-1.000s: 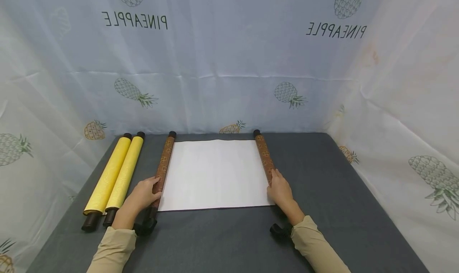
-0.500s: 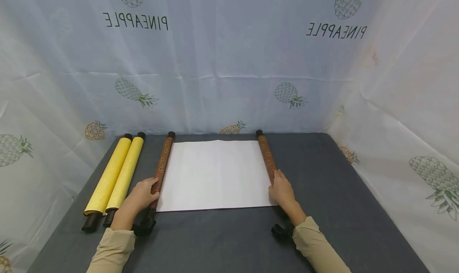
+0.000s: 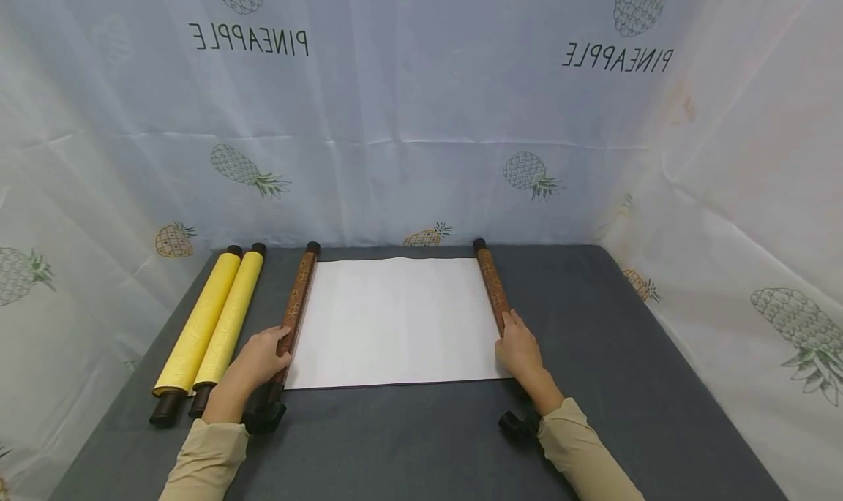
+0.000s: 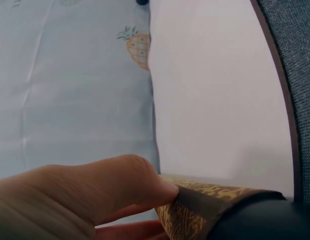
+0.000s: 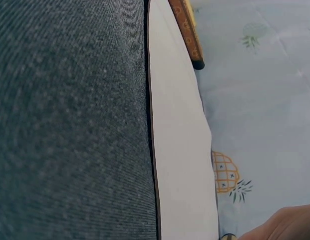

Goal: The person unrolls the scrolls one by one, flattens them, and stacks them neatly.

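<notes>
A scroll lies partly unrolled on the dark cloth, its white paper (image 3: 395, 318) stretched flat between two brown, gold-patterned rolls. My left hand (image 3: 261, 355) grips the left roll (image 3: 301, 285) near its front end. In the left wrist view, the thumb (image 4: 130, 180) presses on the patterned wrap (image 4: 187, 217). On the other side, my right hand (image 3: 519, 349) holds the right roll (image 3: 491, 278) near the front, the fingers mostly hidden behind the hand. The right wrist view catches only an edge of that hand (image 5: 289, 225), beside the white paper (image 5: 179, 140).
Two yellow scrolls, one (image 3: 199, 322) outermost and another (image 3: 232, 314) beside it, lie rolled up left of my left forearm. Dark grey cloth (image 3: 388, 442) covers the table. A pineapple-print curtain (image 3: 408, 91) hangs behind and along both sides.
The two brown rolls have moved slightly apart, the left one leftward and the right one rightward, each with its hand. A little more white paper shows between them. The yellow scrolls stay put.
</notes>
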Available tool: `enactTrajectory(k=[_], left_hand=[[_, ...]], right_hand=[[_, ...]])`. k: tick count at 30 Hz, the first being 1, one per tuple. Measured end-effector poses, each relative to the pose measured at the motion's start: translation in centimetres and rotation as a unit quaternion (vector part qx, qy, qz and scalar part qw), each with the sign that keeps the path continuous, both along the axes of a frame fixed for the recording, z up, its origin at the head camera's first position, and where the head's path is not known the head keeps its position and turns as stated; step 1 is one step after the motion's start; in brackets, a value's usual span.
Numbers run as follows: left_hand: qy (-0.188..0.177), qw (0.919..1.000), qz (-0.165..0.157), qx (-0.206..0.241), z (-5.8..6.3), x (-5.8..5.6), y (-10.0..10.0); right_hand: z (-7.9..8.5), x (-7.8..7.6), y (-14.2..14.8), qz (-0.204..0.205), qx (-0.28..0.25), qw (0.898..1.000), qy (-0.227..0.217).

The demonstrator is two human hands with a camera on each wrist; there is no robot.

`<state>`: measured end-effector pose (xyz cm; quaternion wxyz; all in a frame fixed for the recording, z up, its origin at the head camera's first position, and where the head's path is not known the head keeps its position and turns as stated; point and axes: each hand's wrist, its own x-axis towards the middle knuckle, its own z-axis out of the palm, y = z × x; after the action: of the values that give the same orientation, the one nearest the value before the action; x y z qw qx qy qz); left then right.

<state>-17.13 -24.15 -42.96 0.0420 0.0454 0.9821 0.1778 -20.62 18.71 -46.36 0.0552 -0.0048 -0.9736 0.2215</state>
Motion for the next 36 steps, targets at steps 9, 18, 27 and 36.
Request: enactTrajectory(k=[9, 18, 27, 36], left_hand=[[-0.005, 0.9999, 0.006, -0.015, -0.02, -0.13, -0.17], [-0.003, 0.9998, 0.009, -0.015, -0.12, -0.17, -0.41], [-0.001, 0.9998, 0.012, -0.013, -0.04, -0.12, -0.66], [0.004, 0.9999, 0.010, -0.013, -0.13, -0.01, -0.98]], right_hand=[[0.46, -0.02, 0.14, -0.010, -0.001, 1.000, -0.025], [0.69, 0.22, 0.55, -0.007, 0.010, 1.000, -0.011], [0.84, 0.18, 0.59, -0.021, -0.003, 0.999, -0.028], [0.54, 0.17, 0.90, -0.020, -0.015, 1.000, -0.018]])
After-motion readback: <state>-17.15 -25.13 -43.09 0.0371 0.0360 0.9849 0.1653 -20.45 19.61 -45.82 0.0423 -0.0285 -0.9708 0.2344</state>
